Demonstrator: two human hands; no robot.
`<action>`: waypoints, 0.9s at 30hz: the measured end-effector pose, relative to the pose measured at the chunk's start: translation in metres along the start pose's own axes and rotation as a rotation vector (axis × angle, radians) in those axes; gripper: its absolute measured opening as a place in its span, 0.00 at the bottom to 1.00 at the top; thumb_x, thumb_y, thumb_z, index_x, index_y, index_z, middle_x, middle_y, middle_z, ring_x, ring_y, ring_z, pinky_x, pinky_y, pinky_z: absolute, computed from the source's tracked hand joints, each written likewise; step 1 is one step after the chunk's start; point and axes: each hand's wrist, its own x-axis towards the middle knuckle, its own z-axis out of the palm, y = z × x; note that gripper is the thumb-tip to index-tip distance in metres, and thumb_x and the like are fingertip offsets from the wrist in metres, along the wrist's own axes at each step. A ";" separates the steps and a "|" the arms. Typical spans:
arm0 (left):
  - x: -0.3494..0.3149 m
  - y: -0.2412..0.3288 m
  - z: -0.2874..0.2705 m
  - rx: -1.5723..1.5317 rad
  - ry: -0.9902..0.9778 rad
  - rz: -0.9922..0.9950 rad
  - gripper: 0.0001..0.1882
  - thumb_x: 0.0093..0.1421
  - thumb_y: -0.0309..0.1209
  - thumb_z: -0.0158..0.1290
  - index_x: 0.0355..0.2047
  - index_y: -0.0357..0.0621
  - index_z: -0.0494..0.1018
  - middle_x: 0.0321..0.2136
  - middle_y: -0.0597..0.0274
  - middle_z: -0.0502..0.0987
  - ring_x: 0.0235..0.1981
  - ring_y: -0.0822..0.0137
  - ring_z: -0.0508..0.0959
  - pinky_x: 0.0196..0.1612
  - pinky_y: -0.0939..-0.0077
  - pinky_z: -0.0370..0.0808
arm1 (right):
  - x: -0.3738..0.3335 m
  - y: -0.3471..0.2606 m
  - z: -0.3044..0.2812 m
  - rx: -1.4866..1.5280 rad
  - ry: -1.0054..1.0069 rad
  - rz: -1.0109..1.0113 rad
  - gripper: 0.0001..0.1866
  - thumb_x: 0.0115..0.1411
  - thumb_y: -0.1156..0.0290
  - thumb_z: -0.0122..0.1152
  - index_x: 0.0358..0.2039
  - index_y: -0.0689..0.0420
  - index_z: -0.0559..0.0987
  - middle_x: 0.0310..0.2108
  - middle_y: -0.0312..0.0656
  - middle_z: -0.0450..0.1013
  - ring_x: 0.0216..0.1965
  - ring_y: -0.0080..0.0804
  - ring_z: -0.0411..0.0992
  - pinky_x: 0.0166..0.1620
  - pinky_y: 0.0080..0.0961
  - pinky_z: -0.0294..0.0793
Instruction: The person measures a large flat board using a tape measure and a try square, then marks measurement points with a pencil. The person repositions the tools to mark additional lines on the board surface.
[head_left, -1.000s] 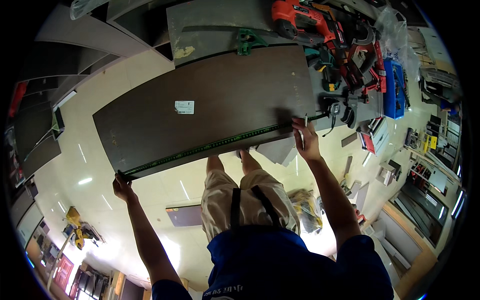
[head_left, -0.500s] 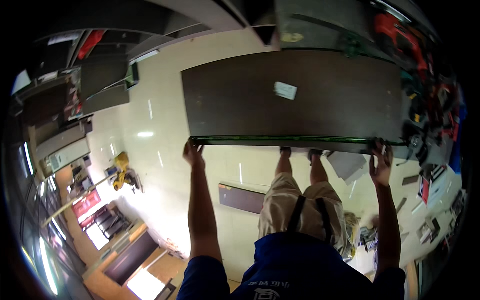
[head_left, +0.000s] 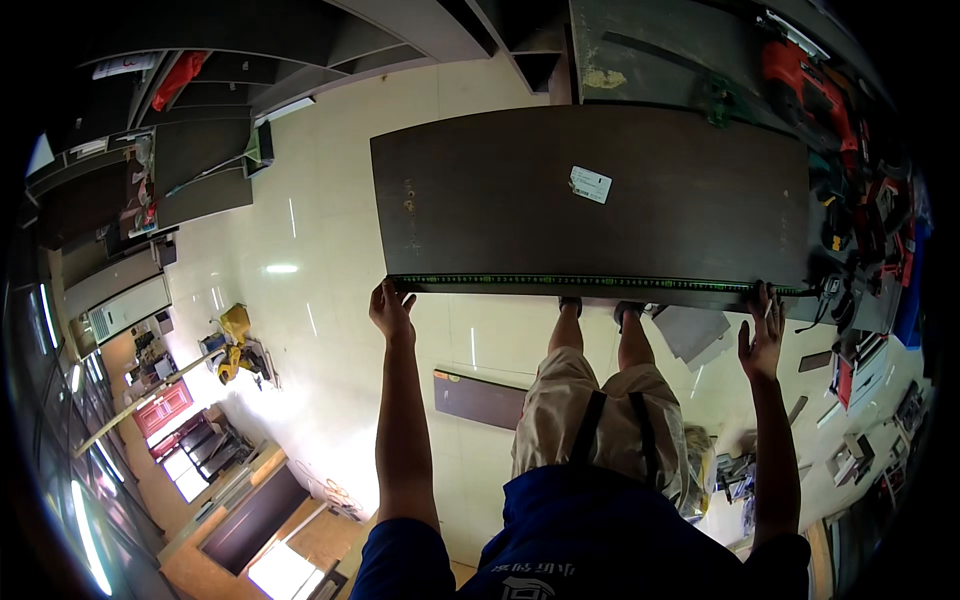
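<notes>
A long dark brown board with a white label lies in front of me. Along its near edge stretches the black blade of a tape measure, marked in green. At the board's near left corner, my left hand is closed on the blade's end, its fingertips partly hidden by the edge. Towards the right end, my right hand rests its outstretched fingers on the blade, with the thumb held apart. Beyond that hand the blade runs on to the right, among dark things I cannot make out.
Red and black power tools crowd the bench at the far right. A smaller dark board and grey sheets lie on the floor near my feet. Dark cabinet frames stand at the left.
The board and the tape blade appear slightly further right in the picture. Both hands stay at about the same places along the blade.
</notes>
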 end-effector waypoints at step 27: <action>0.014 0.014 -0.011 0.217 -0.202 -0.043 0.14 0.69 0.38 0.53 0.46 0.40 0.75 0.37 0.59 0.81 0.38 0.66 0.83 0.39 0.66 0.83 | -0.001 -0.003 -0.011 -0.009 0.000 -0.003 0.25 0.56 0.79 0.52 0.56 0.53 0.70 0.69 0.52 0.58 0.70 0.58 0.53 0.68 0.60 0.49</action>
